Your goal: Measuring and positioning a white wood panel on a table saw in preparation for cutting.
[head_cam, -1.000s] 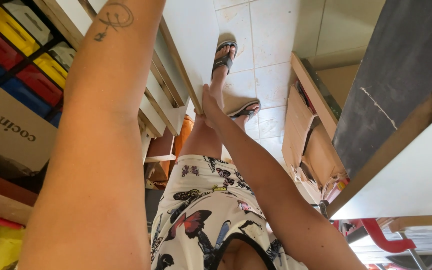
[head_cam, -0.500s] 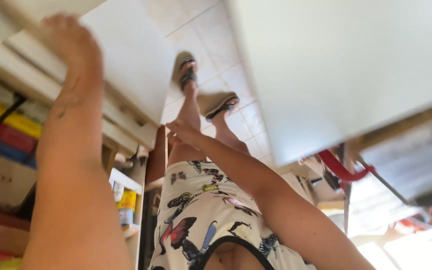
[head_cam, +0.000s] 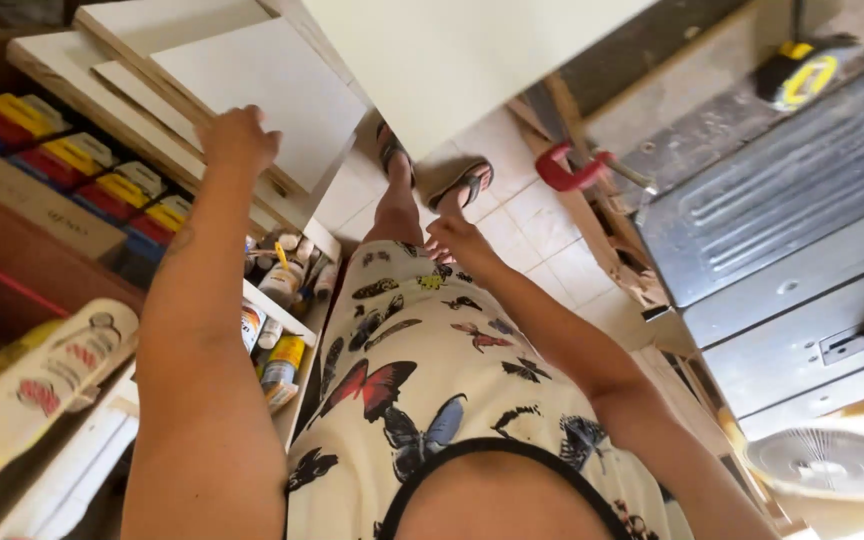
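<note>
Your two hands, two sandalled feet. Nearest, at 7 o'clock, one shelf edge (head_cam: 282, 322) crowded with small bottles and tubes (head_cam: 282, 285), too tangled to count. Your right hand (head_cam: 457, 243) hangs at center, fingers loosely apart, holding nothing, just above your butterfly-print clothing (head_cam: 402, 380). Your left hand (head_cam: 240, 140) is up at 11 o'clock, fingers curled on the lower edge of a pale board (head_cam: 272, 85); whether it grips or only rests, cannot tell. That board leans among at least three stacked panels. One red clamp (head_cam: 567, 168) at 1 o'clock; one yellow-and-black tape measure (head_cam: 802, 70) at 2 on the grey machine top (head_cam: 782, 190). Tiled floor (head_cam: 542, 240) open between your feet (head_cam: 432, 170) and the machine.

Since half a second ago: the big panel overhead (head_cam: 452, 50) has slid out to 12 o'clock, uncovering clamp and machine; left hand stays on the board.
</note>
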